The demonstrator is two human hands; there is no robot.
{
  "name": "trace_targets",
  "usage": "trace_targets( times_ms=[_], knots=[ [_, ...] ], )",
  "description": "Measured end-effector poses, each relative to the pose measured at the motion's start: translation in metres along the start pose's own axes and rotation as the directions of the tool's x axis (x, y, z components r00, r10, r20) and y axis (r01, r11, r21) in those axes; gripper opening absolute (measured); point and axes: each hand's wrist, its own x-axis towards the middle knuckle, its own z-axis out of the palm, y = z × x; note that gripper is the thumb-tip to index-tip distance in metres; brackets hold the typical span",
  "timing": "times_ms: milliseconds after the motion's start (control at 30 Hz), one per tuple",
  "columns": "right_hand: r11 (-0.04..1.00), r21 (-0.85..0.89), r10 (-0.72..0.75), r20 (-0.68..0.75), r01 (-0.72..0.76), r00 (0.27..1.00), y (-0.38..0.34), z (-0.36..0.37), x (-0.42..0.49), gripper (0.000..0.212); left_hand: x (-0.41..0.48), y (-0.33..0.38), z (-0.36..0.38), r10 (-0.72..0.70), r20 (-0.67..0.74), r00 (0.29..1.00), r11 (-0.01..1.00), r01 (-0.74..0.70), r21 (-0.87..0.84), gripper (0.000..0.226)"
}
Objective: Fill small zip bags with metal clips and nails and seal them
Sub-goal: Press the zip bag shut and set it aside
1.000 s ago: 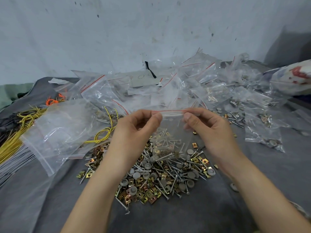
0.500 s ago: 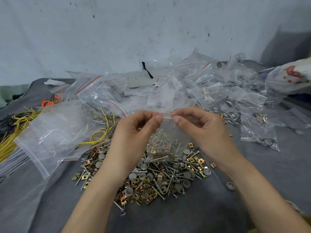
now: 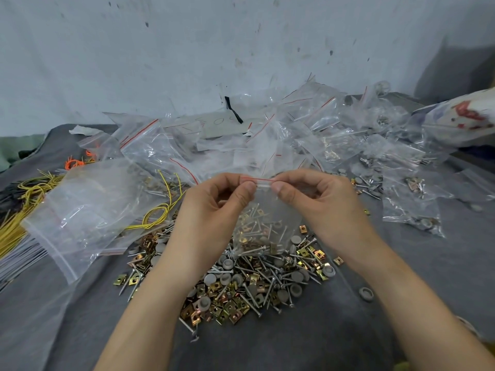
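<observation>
Two bare hands hold a small clear zip bag (image 3: 263, 218) up between them, above a loose pile of nails and brass-coloured clips (image 3: 241, 279) on grey cloth. The left hand (image 3: 211, 212) and right hand (image 3: 318, 204) each pinch the red-lined seal strip (image 3: 257, 180), thumbs nearly meeting. The bag is thin, limp and probably slippery (its contents sag to the bottom), so the stiffer top strip looks the surest place to grip. Beyond the hands lie many more bags (image 3: 267, 140).
</observation>
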Motion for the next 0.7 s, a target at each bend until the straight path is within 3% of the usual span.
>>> trace_targets(
  times_ms=[233, 433, 567, 700],
  knots=[
    [0.997, -0.068, -0.029, 0.002, 0.029, 1.000, 0.002, 0.001, -0.003, 0.017, -0.001, 0.003, 0.003, 0.032, 0.071, 0.997, 0.999, -0.033, 0.022, 0.007],
    [0.998, -0.060, 0.029, 0.002, -0.029, 1.000, 0.008, -0.006, -0.003, 0.028, 0.002, 0.000, 0.003, 0.009, -0.029, 1.000, 1.000, -0.009, 0.003, 0.009],
    [0.999, 0.037, 0.020, -0.031, -0.018, 0.999, 0.008, -0.014, -0.002, 0.017, 0.003, -0.003, 0.001, -0.015, -0.078, 0.997, 1.000, 0.015, -0.001, 0.008],
    [1.000, 0.020, 0.006, -0.066, -0.005, 0.998, 0.008, -0.015, -0.003, 0.012, 0.002, -0.004, 0.000, -0.022, -0.086, 0.996, 1.000, 0.023, 0.004, 0.008]
  ],
)
